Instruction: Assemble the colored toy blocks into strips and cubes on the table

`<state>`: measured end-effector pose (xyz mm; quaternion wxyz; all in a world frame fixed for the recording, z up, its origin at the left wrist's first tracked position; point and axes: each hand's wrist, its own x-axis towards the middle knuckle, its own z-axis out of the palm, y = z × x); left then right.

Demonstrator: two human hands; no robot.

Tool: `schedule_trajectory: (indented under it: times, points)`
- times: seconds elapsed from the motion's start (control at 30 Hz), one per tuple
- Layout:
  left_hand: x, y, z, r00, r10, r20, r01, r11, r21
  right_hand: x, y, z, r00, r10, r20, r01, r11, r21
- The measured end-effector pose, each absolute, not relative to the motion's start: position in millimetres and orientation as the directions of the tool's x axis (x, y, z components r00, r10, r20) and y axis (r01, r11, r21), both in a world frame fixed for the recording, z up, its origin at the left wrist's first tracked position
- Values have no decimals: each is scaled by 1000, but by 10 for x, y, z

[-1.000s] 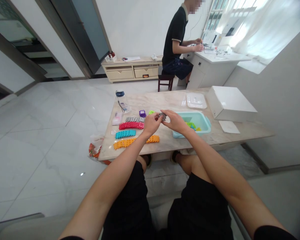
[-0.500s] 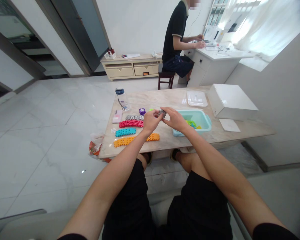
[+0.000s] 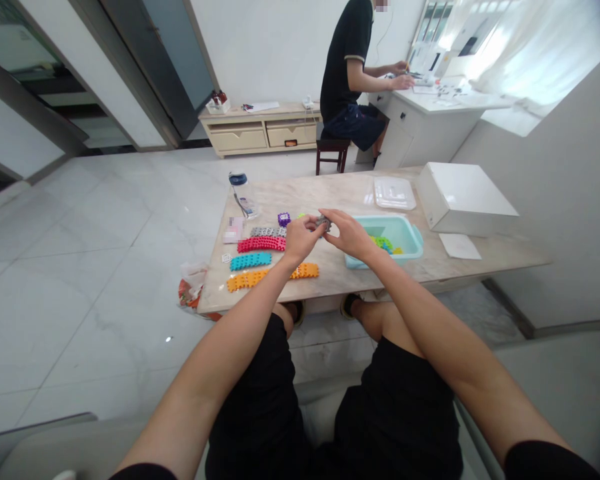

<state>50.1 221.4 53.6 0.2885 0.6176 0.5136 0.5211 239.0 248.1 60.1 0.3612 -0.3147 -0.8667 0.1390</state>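
Above the table, my left hand (image 3: 301,239) and my right hand (image 3: 349,235) meet, both closed on a small grey toy building piece (image 3: 323,224). The fingers cover much of it. Left of my hands lie rows of joined pieces: a grey strip (image 3: 266,232), a red strip (image 3: 260,245), a turquoise strip (image 3: 251,261) and an orange strip (image 3: 247,280), partly behind my left forearm. A purple cube (image 3: 283,219) sits behind the grey strip. To the right, a light-teal bin (image 3: 414,248) holds green, blue and yellow pieces (image 3: 383,244).
On the marble-patterned table (image 3: 340,283) stand a water bottle (image 3: 243,195), a clear plastic lid (image 3: 394,193), a white box (image 3: 465,197) and a white sheet (image 3: 459,246). Beyond, another person (image 3: 350,73) sits on a stool at a white desk (image 3: 440,101). A plastic bag (image 3: 192,287) hangs by the table's left end.
My hands stay together on the grey piece, with only a slight shift of the fingers. The whole view has moved a little. The other person's hands have shifted slightly.
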Motion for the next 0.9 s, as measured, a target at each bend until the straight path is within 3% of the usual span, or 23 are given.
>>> schedule_trajectory:
  times: [0.43,0.9]
  points:
    - [549,2153,618,-79,942,327,402,-270,875,2382,2439,659,-540,678,498,507,735,-450]
    - [512,2180,579,-117,952,283,342,-229,911,2349,2425,651,-513,659,550,525,748,-406]
